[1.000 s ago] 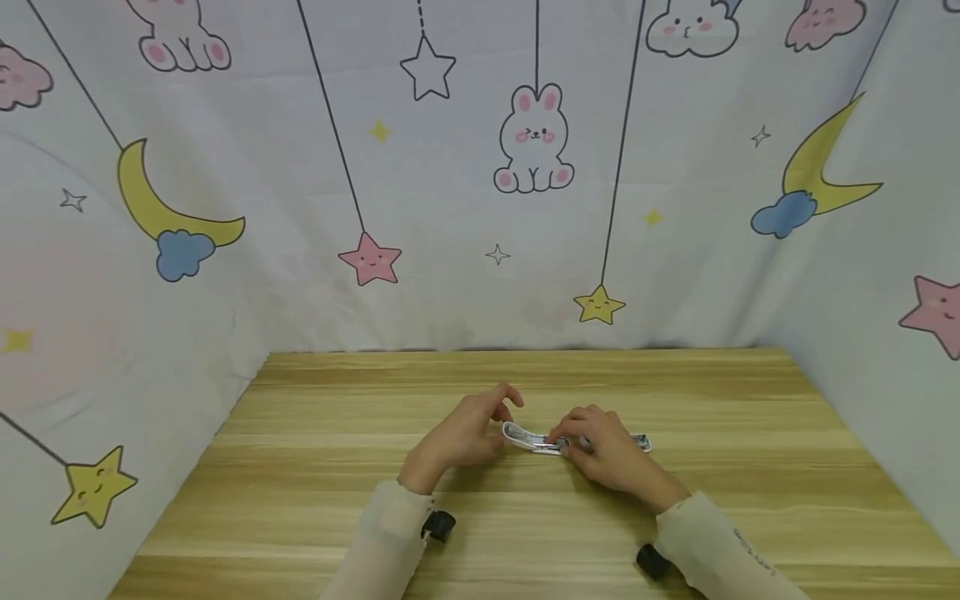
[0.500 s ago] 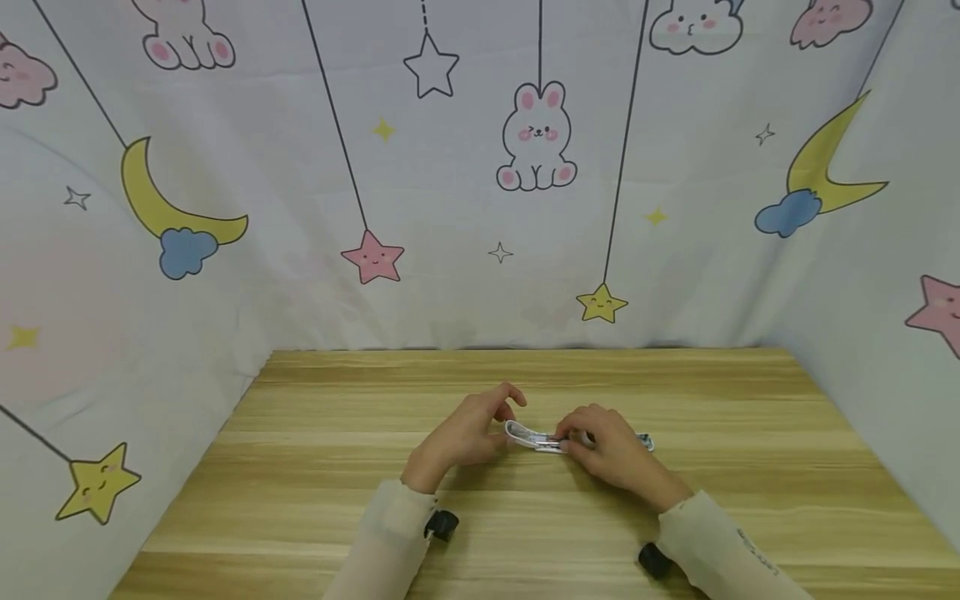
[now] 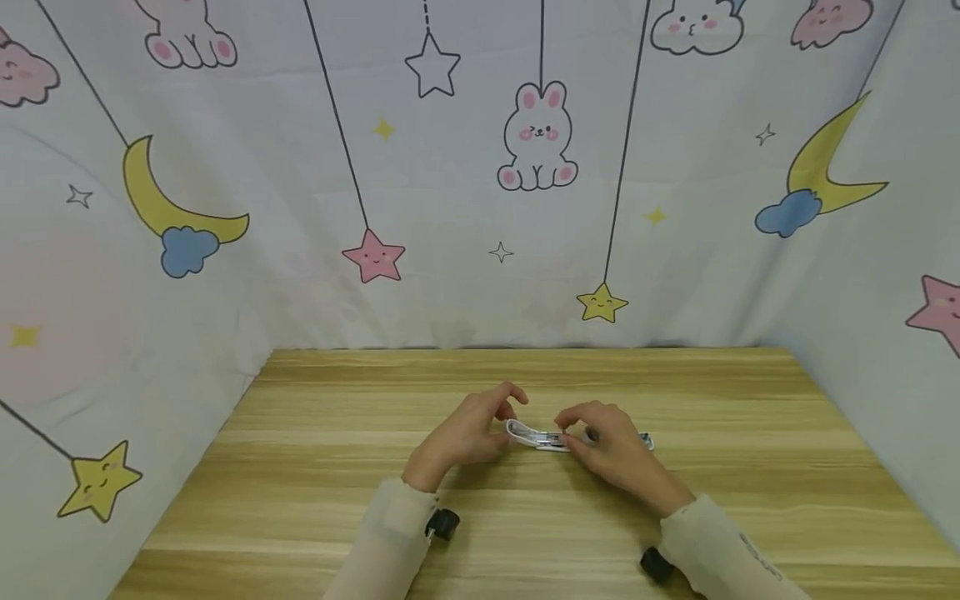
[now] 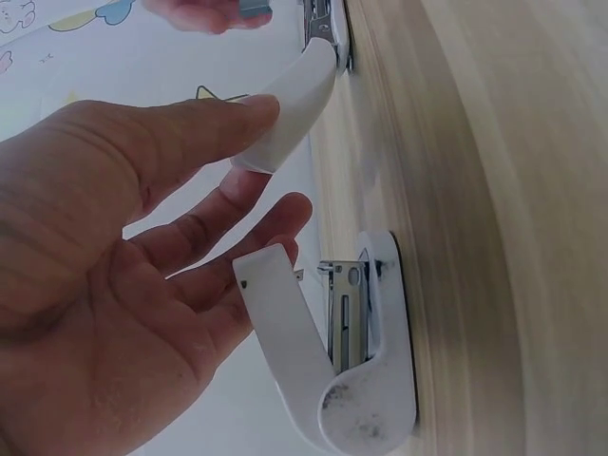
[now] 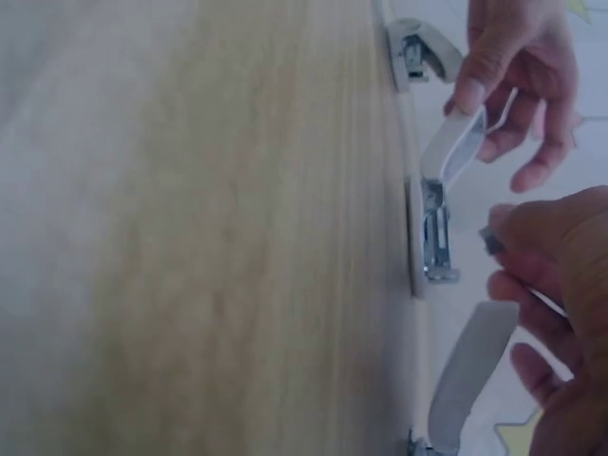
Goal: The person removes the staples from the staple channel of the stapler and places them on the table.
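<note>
In the head view, my left hand (image 3: pixel 467 429) pinches the raised white top arm of a stapler (image 3: pixel 538 439). This stapler lies folded open on the table, its metal magazine (image 5: pixel 435 233) bare in the right wrist view. My right hand (image 3: pixel 611 446) pinches a small grey strip of staples (image 5: pixel 490 239) between thumb and index finger, apart from the magazine's open end. A second stapler (image 4: pixel 366 404) stands half open below my left palm in the left wrist view; the head view hides it. Beyond my right hand, a third stapler (image 3: pixel 647 442) is mostly covered.
The wood-grain table (image 3: pixel 360 542) runs back to a white curtain (image 3: pixel 450 183) printed with rabbits, stars and moons. Curtain also hangs on both sides. A black wrist camera (image 3: pixel 442 524) sits at the left cuff, and another wrist camera (image 3: pixel 656 565) at the right.
My right fingertips have risen slightly off the stapler's magazine, with the staples between them. The left hand keeps its grip on the top arm. The head view has shifted a little.
</note>
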{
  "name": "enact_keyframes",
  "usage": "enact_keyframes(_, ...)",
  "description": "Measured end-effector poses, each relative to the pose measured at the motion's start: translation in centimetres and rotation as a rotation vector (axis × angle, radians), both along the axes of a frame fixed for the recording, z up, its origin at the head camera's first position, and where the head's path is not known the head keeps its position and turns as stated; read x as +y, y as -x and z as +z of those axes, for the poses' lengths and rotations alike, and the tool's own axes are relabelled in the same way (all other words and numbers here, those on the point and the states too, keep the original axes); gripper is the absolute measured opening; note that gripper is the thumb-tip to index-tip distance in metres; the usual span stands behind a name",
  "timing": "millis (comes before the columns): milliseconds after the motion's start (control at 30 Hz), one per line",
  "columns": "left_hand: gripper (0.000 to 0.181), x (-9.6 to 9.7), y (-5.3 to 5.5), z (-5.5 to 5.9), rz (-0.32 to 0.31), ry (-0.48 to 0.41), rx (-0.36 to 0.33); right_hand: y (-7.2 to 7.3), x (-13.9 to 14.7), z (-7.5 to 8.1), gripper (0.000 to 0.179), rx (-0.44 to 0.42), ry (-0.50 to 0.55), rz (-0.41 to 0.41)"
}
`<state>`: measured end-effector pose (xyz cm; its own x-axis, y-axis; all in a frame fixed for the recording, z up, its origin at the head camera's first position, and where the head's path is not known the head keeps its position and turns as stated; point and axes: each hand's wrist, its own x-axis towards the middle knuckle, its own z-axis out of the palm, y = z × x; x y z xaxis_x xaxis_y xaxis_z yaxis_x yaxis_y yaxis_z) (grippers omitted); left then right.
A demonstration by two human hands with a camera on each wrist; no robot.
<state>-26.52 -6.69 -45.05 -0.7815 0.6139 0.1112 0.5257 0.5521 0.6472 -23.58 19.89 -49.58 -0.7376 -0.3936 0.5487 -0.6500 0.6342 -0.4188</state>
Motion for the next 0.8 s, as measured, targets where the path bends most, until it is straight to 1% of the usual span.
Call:
enact_keyframes(200, 0.049, 0.1, 0.1, 0.0, 0.0, -0.001, 0.001, -0.9, -0.1, 0.5, 0.021, 0.063, 0.063, 0.046)
enact_keyframes(367, 0.049, 0.0, 0.1, -0.2, 0.003, -0.001, 0.011, -1.5, -0.1, 0.6, 0.021, 0.088, 0.088, 0.069)
enact_keyframes(633, 0.049, 0.0, 0.0, -0.2, 0.001, -0.007, 0.023, -1.9, 0.1, 0.5, 0.024, 0.052, 0.125, 0.088)
enact_keyframes(800, 0.049, 0.1, -0.1, -0.1, -0.003, -0.009, 0.02, -2.1, 0.1, 0.5, 0.026, 0.024, 0.122, 0.092)
